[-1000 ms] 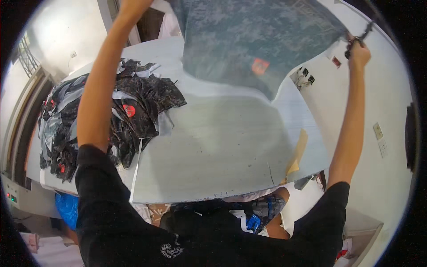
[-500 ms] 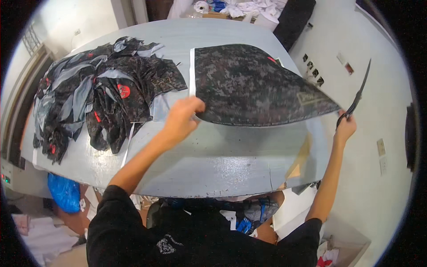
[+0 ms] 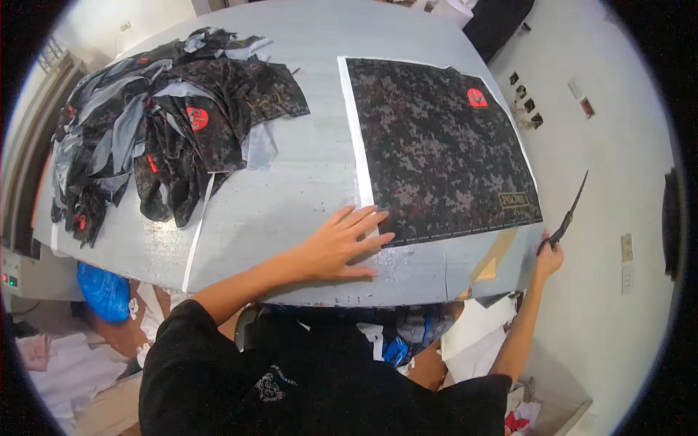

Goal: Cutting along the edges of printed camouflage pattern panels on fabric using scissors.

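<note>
Pressing flat, the left hand (image 3: 342, 243) is pinning the camouflage-print sheet (image 3: 440, 149) at the table's (image 3: 291, 196) near edge, open-palmed; the right hand (image 3: 549, 254) is clenching black scissors (image 3: 567, 214), likely needing alignment before trimming.

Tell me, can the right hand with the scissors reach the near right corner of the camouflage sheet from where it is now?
Probably yes. The right hand holds the scissors just off the table edge, beside that corner of the camouflage sheet. Nothing lies between them, and the left hand presses the sheet's near left corner.
</note>
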`<state>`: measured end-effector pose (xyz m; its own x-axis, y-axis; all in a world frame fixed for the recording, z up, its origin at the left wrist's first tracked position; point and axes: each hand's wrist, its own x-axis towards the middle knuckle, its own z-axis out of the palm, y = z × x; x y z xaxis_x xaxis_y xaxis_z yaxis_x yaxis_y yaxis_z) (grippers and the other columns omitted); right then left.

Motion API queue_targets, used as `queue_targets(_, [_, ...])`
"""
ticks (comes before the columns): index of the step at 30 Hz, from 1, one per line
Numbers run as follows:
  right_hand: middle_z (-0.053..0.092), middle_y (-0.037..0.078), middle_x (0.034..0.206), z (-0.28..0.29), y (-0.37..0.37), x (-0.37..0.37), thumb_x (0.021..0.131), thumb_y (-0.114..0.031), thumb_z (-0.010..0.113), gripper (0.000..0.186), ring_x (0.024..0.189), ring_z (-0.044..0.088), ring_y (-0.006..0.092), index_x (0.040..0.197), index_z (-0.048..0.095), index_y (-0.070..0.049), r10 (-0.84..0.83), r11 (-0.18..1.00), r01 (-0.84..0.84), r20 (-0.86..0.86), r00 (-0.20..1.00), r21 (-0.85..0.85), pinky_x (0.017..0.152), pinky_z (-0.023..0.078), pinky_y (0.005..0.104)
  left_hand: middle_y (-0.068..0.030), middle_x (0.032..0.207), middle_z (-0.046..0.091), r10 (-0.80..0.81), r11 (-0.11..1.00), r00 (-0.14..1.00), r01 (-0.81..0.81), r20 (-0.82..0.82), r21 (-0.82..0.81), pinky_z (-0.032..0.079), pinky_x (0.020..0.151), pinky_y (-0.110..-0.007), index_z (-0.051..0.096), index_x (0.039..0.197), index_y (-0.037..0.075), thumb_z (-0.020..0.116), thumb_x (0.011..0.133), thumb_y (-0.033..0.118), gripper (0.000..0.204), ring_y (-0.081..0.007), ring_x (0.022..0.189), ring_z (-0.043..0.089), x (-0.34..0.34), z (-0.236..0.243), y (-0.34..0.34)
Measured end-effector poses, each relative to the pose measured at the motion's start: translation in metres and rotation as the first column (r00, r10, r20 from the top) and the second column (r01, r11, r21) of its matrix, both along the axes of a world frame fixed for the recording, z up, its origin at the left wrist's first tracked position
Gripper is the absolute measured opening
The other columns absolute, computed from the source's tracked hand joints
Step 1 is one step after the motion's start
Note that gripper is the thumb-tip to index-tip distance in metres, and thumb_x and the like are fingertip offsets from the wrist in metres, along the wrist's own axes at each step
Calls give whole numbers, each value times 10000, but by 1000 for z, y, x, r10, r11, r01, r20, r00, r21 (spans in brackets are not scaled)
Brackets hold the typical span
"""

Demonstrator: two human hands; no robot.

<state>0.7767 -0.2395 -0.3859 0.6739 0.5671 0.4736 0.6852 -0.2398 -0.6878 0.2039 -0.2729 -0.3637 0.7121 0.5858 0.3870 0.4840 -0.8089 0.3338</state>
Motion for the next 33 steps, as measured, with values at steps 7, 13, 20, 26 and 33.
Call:
queue_targets(7, [478, -45, 551, -3, -155, -143, 916, -274, 708, 281, 408, 417, 59, 757, 571, -86, 195, 948, -309, -630, 751, -74, 377, 265, 242, -179, 1576, 301, -4, 994, 981, -18, -195, -112, 218, 1158, -547, 456, 1458, 141, 593, 900, 553, 708, -362, 1462, 271, -8, -34, 1])
queue_targets(13, [486, -34, 576, -33, -274, -220, 857, -225, 732, 238, 409, 439, 64, 818, 572, -53, 5, 848, -469, -881, 474, -247, 374, 293, 231, -183, 1566, 320, -28, 976, 978, -18, -207, -218, 224, 1157, -552, 460, 1456, 140, 648, 876, 508, 712, -364, 1457, 280, -1, -79, -27])
queue_targets(20, [524, -26, 675, -9, -298, -272, 785, -262, 818, 348, 550, 500, 75, 879, 585, -21, -75, 673, -710, -975, 211, -206, 490, 367, 237, -187, 1531, 363, -97, 962, 987, 60, -127, -267, 265, 1139, -566, 557, 1353, 138, 786, 759, 415, 694, -379, 1430, 321, -18, -91, -10])
queue_targets(26, [476, -50, 716, -19, -277, -287, 805, -235, 825, 323, 686, 446, 57, 862, 571, -43, -156, 399, -887, -970, 184, -233, 615, 354, 238, -182, 1524, 376, -117, 955, 990, 89, -84, -285, 241, 1152, -571, 591, 1319, 173, 801, 728, 428, 677, -381, 1427, 326, -34, -97, -2])
queue_targets(33, [447, -66, 696, -29, -242, -314, 814, -222, 818, 329, 643, 400, 51, 790, 534, -58, -122, 334, -908, -967, 223, -252, 568, 305, 235, -178, 1529, 370, -140, 943, 985, 102, -99, -318, 212, 1165, -581, 599, 1322, 208, 803, 723, 436, 673, -380, 1426, 331, -51, -105, 3])
